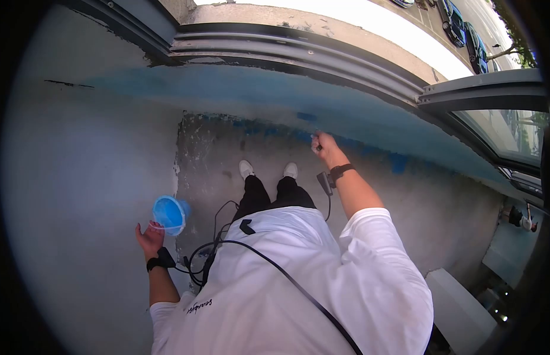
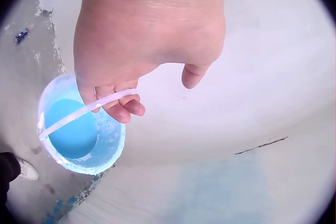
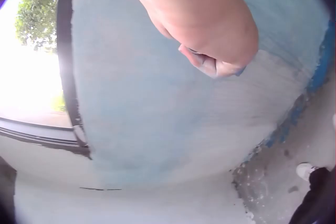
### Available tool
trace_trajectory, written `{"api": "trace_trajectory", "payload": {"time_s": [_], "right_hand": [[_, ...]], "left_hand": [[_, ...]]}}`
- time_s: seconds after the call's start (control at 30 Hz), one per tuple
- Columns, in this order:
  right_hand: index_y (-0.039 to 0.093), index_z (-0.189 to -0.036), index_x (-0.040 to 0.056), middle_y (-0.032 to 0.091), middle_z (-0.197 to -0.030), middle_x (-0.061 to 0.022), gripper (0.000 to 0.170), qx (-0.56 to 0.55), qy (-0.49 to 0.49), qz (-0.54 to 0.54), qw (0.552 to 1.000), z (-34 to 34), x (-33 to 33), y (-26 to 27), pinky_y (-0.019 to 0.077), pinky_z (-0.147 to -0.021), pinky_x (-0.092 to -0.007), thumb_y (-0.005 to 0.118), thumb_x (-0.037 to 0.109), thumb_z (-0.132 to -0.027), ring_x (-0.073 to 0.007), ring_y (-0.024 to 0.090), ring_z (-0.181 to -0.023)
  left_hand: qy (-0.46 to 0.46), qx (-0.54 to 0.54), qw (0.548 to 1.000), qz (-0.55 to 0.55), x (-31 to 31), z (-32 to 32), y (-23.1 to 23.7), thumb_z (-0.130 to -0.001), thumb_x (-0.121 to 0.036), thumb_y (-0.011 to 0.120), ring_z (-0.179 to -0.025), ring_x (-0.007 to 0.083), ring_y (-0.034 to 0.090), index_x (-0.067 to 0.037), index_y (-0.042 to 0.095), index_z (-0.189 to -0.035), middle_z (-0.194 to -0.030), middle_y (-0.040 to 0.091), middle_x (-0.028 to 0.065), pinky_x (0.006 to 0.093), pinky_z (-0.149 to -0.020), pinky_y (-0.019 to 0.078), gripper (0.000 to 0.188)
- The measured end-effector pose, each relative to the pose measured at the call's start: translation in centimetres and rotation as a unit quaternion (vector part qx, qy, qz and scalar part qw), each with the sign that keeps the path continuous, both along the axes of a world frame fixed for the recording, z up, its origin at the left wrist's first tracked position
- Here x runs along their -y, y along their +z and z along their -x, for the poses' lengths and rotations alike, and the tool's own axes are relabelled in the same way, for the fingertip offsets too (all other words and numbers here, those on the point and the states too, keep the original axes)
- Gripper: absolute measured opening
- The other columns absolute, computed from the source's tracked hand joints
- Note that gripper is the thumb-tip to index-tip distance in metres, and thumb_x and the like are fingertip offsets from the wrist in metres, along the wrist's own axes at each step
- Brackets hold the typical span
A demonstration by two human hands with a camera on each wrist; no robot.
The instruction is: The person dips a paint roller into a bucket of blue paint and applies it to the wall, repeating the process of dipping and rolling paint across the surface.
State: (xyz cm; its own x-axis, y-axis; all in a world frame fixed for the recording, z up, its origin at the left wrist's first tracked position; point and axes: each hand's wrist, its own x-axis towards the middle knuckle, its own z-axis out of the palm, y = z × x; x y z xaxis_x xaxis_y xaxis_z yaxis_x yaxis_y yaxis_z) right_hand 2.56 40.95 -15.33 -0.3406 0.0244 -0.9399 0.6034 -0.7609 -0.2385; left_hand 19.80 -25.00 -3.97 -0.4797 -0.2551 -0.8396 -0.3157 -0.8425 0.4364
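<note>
Bucket (image 1: pixel 187 209): head view, hangs just beside our left hand's (image 1: pixel 149 239) fingers.
Right hand (image 1: pixel 324 144): fingers curled round a dark item (image 1: pixel 319 147); we can't tell what.
Handle (image 2: pixel 68 118): left wrist view, lies across our bent left fingers, thumb apart.
Paint (image 2: pixel 73 137): beyond those fingertips; probably sloshy, moderate weight, slick rim. We'd grip mid-handle, keep it level.
Wall (image 3: pixel 147 103): right wrist view, behind our curled right fingers, item mostly hidden.
</note>
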Motion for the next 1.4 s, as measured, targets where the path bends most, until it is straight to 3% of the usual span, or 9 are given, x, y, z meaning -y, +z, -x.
{"api": "trace_trajectory", "payload": {"time_s": [0.17, 0.33, 0.47, 0.6, 0.67, 1.03, 1.2, 1.3, 1.4], "right_hand": [[0.053, -0.094, 0.003, 0.039, -0.062, 0.0042, 0.022, -0.034, -0.03, 0.039, 0.998, -4.7, -0.2, 6.2, 0.0275, -0.039, -0.0187, 0.047, 0.024, -0.098, -0.0049, 0.033, -0.045], [0.053, -0.104, 0.002, 0.038, -0.062, 0.0041, 0.024, -0.111, 0.012, -0.033, 0.993, -9.9, 0.1, 14.0, 0.0262, -0.04, -0.0189, 0.049, 0.025, -0.098, -0.0043, 0.032, -0.046], [0.053, -0.103, 0.0025, 0.039, -0.062, 0.0041, 0.022, -0.093, 0.033, -0.081, 0.992, -7.6, 2.7, 11.2, 0.0256, -0.039, -0.0191, 0.047, 0.023, -0.098, -0.0046, 0.032, -0.046], [0.054, -0.102, 0.0025, 0.038, -0.061, 0.0049, 0.024, -0.039, 0.045, -0.071, 0.996, -3.4, 3.6, 3.8, 0.0272, -0.038, -0.0179, 0.046, 0.024, -0.099, -0.0037, 0.032, -0.044], [0.054, -0.1, 0.0025, 0.038, -0.06, 0.005, 0.023, -0.015, 0.068, -0.095, 0.993, -3.0, 3.6, 2.2, 0.0281, -0.039, -0.018, 0.046, 0.024, -0.099, -0.004, 0.033, -0.044], [0.054, -0.109, 0.0014, 0.035, -0.061, 0.0057, 0.026, -0.105, 0.02, -0.115, 0.988, -8.3, 5.9, 13.6, 0.024, -0.039, -0.0177, 0.049, 0.025, -0.098, -0.0035, 0.03, -0.046], [0.054, -0.097, 0.0038, 0.035, -0.06, 0.0056, 0.023, -0.055, 0.046, -0.096, 0.993, -4.7, 6.4, 8.6, 0.027, -0.037, -0.0175, 0.047, 0.026, -0.099, -0.004, 0.032, -0.044], [0.052, -0.092, 0.005, 0.036, -0.06, 0.0058, 0.023, 0.005, 0.06, -0.065, 0.996, -1.5, 5.2, 2.0, 0.0284, -0.037, -0.0171, 0.046, 0.026, -0.099, -0.0041, 0.033, -0.044], [0.052, -0.09, 0.0057, 0.037, -0.06, 0.006, 0.023, 0.012, 0.047, -0.064, 0.997, -0.6, 5.8, 0.1, 0.0289, -0.037, -0.0166, 0.045, 0.026, -0.1, -0.0041, 0.033, -0.044]], "left_hand": [[-0.034, 0.012, 0.998, -0.054, 4.3, 0.7, -3.5, -0.084, -0.049, 0.057, -0.079, 0.0185, 0.055, -0.004, 0.053, -0.091, -0.085, 0.059, 0.0048, 0.0328, -0.079, 0.0449, 0.046], [-0.049, 0.035, 0.995, -0.077, 6.9, 2.9, -6.6, -0.083, -0.049, 0.058, -0.077, 0.0172, 0.055, -0.006, 0.053, -0.09, -0.082, 0.059, 0.0031, 0.0311, -0.075, 0.0449, 0.044], [-0.068, 0.039, 0.995, -0.063, 7.5, 5.4, -6.7, -0.083, -0.049, 0.058, -0.078, 0.017, 0.054, -0.006, 0.053, -0.091, -0.083, 0.058, 0.0023, 0.0315, -0.077, 0.0444, 0.044], [-0.072, 0.046, 0.996, -0.025, 7.6, 8.9, -5.0, -0.084, -0.048, 0.058, -0.081, 0.0178, 0.054, -0.005, 0.053, -0.092, -0.084, 0.058, 0.0032, 0.0322, -0.079, 0.0439, 0.043], [-0.122, -0.009, 0.991, -0.051, 8.1, 10.2, -4.3, -0.085, -0.046, 0.057, -0.083, 0.0186, 0.053, -0.005, 0.053, -0.093, -0.085, 0.057, 0.0038, 0.0327, -0.081, 0.0435, 0.042], [-0.144, -0.052, 0.987, -0.054, 5.8, 14.0, -3.7, -0.087, -0.044, 0.055, -0.08, 0.0174, 0.051, -0.004, 0.054, -0.092, -0.083, 0.055, 0.0036, 0.0298, -0.079, 0.0426, 0.04], [-0.13, -0.018, 0.991, -0.031, 5.6, 12.5, -3.6, -0.088, -0.046, 0.054, -0.078, 0.0171, 0.051, -0.005, 0.055, -0.09, -0.081, 0.054, 0.0035, 0.0288, -0.077, 0.0427, 0.041], [-0.14, -0.005, 0.99, -0.027, 5.5, 11.5, -3.5, -0.087, -0.047, 0.054, -0.078, 0.0171, 0.051, -0.005, 0.055, -0.09, -0.08, 0.054, 0.0035, 0.0288, -0.076, 0.043, 0.043], [-0.162, 0.009, 0.987, -0.016, 5.5, 10.8, -2.7, -0.086, -0.049, 0.054, -0.077, 0.0172, 0.052, -0.005, 0.055, -0.089, -0.079, 0.054, 0.0036, 0.0292, -0.076, 0.0433, 0.044]]}}
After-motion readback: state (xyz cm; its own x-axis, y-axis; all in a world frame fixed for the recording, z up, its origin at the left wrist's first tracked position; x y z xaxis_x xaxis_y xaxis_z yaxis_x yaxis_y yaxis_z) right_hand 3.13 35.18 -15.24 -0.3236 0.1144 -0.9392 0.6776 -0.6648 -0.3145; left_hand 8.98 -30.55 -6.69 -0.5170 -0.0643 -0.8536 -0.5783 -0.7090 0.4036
